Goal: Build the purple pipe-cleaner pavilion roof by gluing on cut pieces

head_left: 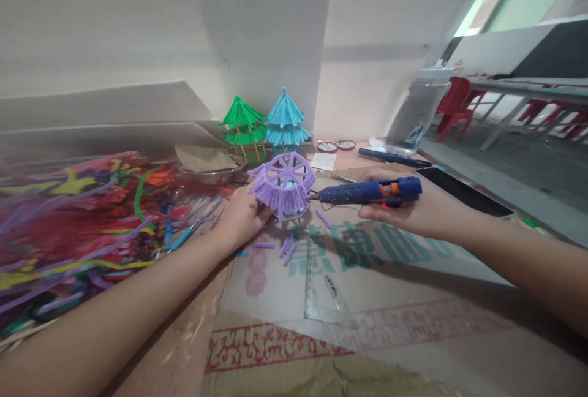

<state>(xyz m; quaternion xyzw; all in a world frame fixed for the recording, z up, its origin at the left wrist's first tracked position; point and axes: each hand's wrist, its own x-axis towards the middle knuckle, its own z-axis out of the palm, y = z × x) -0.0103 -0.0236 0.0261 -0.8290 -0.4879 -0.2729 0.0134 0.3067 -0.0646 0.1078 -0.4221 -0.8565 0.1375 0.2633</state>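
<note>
My left hand (243, 216) grips the left side of a small purple pavilion model (283, 187), its roof frame ringed with pipe-cleaner strips along the near side. In my right hand (390, 213) is a blue hot glue gun (367, 192), held sideways with a small red light showing. Its nozzle points left and reaches the right edge of the purple roof; whether it touches cannot be made out. Short purple pipe-cleaner pieces (288, 249) lie on the cardboard (390, 348) in front of the model.
Behind stand a green pavilion model (243, 121) and a blue one (285, 118). Coloured pipe cleaners (82, 219) heap at left. A clear set square (321, 287) lies on the cardboard. At right are a phone (463, 192) and a plastic bottle (420, 109).
</note>
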